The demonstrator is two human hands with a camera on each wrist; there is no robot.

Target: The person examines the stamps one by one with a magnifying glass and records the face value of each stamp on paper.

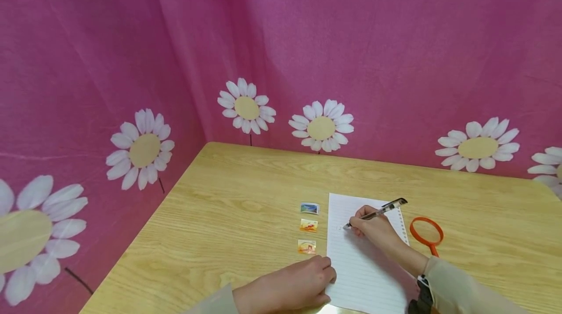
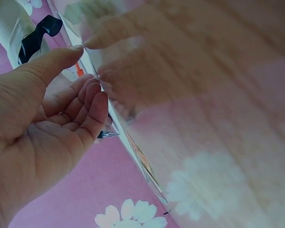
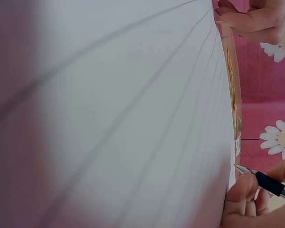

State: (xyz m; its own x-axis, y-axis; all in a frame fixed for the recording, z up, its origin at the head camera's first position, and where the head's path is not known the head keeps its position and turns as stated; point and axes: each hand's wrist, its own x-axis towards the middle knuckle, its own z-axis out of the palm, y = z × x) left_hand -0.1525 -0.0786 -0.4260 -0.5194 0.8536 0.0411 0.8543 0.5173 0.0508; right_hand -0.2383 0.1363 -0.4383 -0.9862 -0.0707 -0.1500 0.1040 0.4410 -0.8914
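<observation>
We judge the writing to be at an early stage: on the lined sheet, only a small faint mark shows by the pen tip, towards the far left, too small for us to read. The lines below it look blank, so most of the page seems left to fill.

The sheet lies on the wooden table, its punched edge on the right. Over its far part, our right hand pinches a black-gripped pen between thumb and fingers, tip at the paper. Our left hand grasps nothing that we can see; its fingers are loosely bent, their tips at the sheet's near left edge.

Just left of the paper, three stamps form a column: a blue-green one farthest, then two yellow-orange ones. To the right lies a red magnifying glass, its handle running near to our right sleeve. The right hand and forearm cover part of the page; we see no other object on it.
</observation>
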